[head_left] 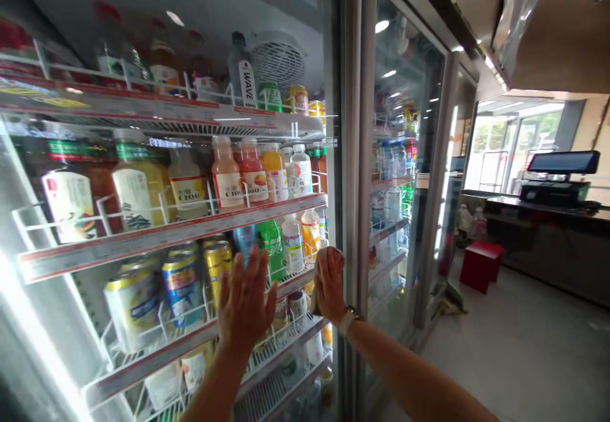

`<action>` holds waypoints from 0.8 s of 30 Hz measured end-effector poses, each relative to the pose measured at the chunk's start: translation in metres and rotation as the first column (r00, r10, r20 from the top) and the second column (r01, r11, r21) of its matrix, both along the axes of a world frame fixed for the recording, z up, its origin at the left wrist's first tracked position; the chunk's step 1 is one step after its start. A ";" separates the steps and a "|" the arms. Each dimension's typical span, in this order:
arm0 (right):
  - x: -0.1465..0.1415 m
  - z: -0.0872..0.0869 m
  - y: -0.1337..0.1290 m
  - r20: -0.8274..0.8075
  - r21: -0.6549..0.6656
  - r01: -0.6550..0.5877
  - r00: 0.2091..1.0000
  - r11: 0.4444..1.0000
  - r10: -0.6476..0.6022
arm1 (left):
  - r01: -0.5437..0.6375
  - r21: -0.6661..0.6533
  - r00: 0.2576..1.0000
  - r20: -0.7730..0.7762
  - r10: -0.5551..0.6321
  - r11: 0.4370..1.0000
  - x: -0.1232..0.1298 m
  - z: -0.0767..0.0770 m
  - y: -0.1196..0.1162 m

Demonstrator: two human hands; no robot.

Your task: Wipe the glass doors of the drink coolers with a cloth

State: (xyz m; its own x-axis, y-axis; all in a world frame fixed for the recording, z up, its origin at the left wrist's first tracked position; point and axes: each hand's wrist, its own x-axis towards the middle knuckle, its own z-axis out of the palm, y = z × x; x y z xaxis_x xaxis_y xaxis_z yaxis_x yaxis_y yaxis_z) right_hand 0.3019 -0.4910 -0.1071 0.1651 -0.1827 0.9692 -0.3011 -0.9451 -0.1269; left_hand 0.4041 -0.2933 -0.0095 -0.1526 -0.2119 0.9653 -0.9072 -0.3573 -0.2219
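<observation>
A glass cooler door [305, 2] stands in front of me, with drink shelves behind it. My left hand [245, 298] is raised before the glass, palm forward and fingers stretched apart, holding nothing. Behind its fingertips stand a green bottle [271, 247] and a gold can [218, 266]. My right hand [330, 282] is pressed to the glass beside the metal door frame [359, 174], fingers bent over what looks like a bunched brownish cloth [313, 298]. Most of that cloth is hidden under the hand. A watch or band [350, 320] circles the right wrist.
Wire-fronted shelves hold juice bottles [229, 174] and beer cans [181, 285]. To the right is a second cooler door [405, 174]. Farther off are a red stool [481, 266], a dark counter [548, 231] with a register screen [565, 161], and grey floor [515, 346].
</observation>
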 end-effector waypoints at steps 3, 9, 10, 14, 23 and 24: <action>0.000 0.059 -0.005 0.009 -0.050 -0.020 1.000 0.999 0.021 | 0.049 0.042 0.998 0.047 -0.051 0.998 -0.017 0.023 -0.035; 0.005 0.159 -0.013 0.100 -0.072 0.014 0.995 0.997 -0.007 | -0.013 0.079 0.999 -0.037 0.016 0.997 -0.019 0.045 -0.076; 0.006 0.150 -0.014 0.090 -0.074 0.016 0.996 0.997 -0.009 | -0.010 0.083 0.999 -0.043 0.014 0.996 -0.017 0.043 -0.078; 0.007 0.057 -0.011 0.011 -0.066 0.013 1.000 0.998 -0.012 | 0.021 0.080 0.999 -0.049 -0.017 0.997 -0.016 0.038 -0.077; -0.003 -0.046 0.006 -0.107 -0.052 -0.029 0.994 0.998 0.024 | 0.001 0.096 0.999 -0.048 0.004 0.995 -0.019 0.040 -0.073; -0.004 -0.031 0.003 -0.112 -0.069 -0.035 0.993 0.997 0.027 | -0.005 0.092 0.999 -0.044 0.009 0.996 -0.019 0.039 -0.073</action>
State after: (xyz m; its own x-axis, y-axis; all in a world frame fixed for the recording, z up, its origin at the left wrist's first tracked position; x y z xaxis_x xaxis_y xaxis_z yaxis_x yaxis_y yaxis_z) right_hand 0.2974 -0.4877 -0.1377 0.2764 -0.1079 0.9550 -0.2800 -0.9596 -0.0274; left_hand 0.3854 -0.3666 0.0299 -0.1082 -0.3008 0.9475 -0.9146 -0.3435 -0.2134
